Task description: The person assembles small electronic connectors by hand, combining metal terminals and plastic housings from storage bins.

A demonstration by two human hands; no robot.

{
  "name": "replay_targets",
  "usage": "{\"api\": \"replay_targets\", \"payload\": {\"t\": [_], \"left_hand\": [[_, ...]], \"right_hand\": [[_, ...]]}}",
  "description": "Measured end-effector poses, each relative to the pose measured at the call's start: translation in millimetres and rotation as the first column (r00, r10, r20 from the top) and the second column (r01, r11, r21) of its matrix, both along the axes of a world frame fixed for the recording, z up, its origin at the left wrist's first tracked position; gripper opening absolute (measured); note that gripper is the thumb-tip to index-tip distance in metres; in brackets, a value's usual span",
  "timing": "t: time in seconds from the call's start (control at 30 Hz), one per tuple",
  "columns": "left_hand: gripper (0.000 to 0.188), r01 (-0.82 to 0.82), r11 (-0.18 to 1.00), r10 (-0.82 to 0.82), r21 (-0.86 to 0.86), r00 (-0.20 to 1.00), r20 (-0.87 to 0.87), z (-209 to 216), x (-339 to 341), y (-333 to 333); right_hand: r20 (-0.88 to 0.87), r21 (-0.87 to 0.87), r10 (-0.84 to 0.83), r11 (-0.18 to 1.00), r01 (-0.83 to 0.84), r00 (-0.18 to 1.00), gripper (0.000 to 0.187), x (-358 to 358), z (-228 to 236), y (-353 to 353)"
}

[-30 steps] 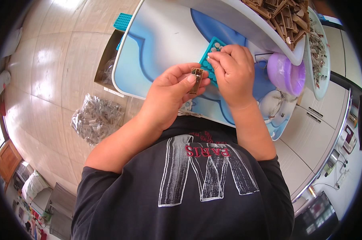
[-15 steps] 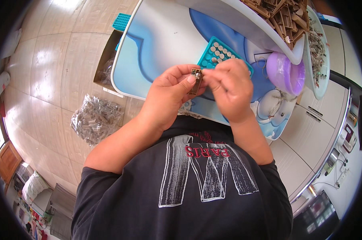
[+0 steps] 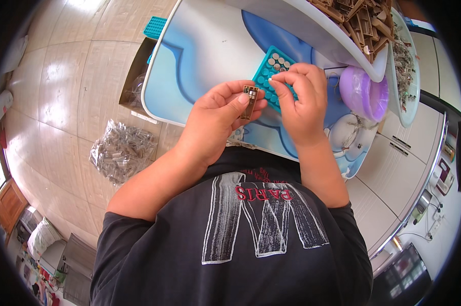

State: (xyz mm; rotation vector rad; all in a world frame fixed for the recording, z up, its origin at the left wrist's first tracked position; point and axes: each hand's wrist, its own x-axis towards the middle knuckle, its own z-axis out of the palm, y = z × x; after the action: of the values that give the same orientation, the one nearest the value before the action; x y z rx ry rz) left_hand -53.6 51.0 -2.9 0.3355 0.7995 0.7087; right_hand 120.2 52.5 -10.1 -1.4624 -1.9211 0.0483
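Note:
My left hand [image 3: 217, 109] holds a small brown plastic casing [image 3: 248, 104] between thumb and fingers, its hollow side up. Shiny silver round pieces sit in the casing's upper part. Above the near part of a teal tray [image 3: 260, 76], the thumb and index finger of my right hand [image 3: 303, 104] pinch a tiny whitish-silver piece [image 3: 270, 80], too small to make out fully. Silver button cells [image 3: 275, 56] fill some round pockets of the tray; other visible pockets hold none. My right hand hides the tray's right part.
A white bin [image 3: 337, 43] of brown plastic casings [image 3: 360, 23] stands at the back right. Beside it are a pale basket [image 3: 411, 97] of small tangled parts and a purple bowl [image 3: 350, 89]. On the floor at left lies a clear bag [image 3: 123, 152] of parts, near a cardboard box [image 3: 133, 76].
My right hand has drawn back from the casing to the right, over the tray, with a tiny piece now showing at its fingertips. My left hand keeps the casing nearly in place.

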Motion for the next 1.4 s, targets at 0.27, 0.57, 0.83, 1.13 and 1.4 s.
{"api": "replay_targets", "payload": {"t": [0.27, 0.57, 0.83, 1.13, 1.4], "left_hand": [[0.027, -0.019, 1.000, 0.019, 0.002, 1.000, 0.025, -2.2, 0.2, -2.6], [0.027, -0.014, 0.999, 0.015, 0.033, 0.999, -0.034, -0.9, 1.4, -6.5], [0.024, -0.052, 0.997, 0.054, 0.055, 0.997, -0.047, -1.8, 3.1, -9.6], [0.020, 0.009, 0.994, -0.001, 0.108, 0.997, -0.075, 2.9, -2.5, -14.6], [0.025, 0.147, 0.984, -0.134, 0.098, 0.983, -0.127, 17.3, 20.5, -29.1]], "right_hand": [[-0.109, 0.016, 0.074, 0.997, -0.072, 0.991, 0.015, -19.6, 0.7, -12.1], [-0.073, -0.039, 0.071, 0.997, -0.074, 0.995, 0.016, -24.8, 1.6, -16.5], [-0.106, 0.061, 0.047, 0.997, -0.040, 0.993, 0.012, -28.6, -6.5, -22.8], [-0.046, -0.029, -0.040, 0.999, 0.039, 0.998, 0.031, 25.0, 10.9, -81.8], [0.406, -0.162, -0.342, 0.886, 0.435, 0.847, 0.062, 60.5, -2.6, -139.4]]}}
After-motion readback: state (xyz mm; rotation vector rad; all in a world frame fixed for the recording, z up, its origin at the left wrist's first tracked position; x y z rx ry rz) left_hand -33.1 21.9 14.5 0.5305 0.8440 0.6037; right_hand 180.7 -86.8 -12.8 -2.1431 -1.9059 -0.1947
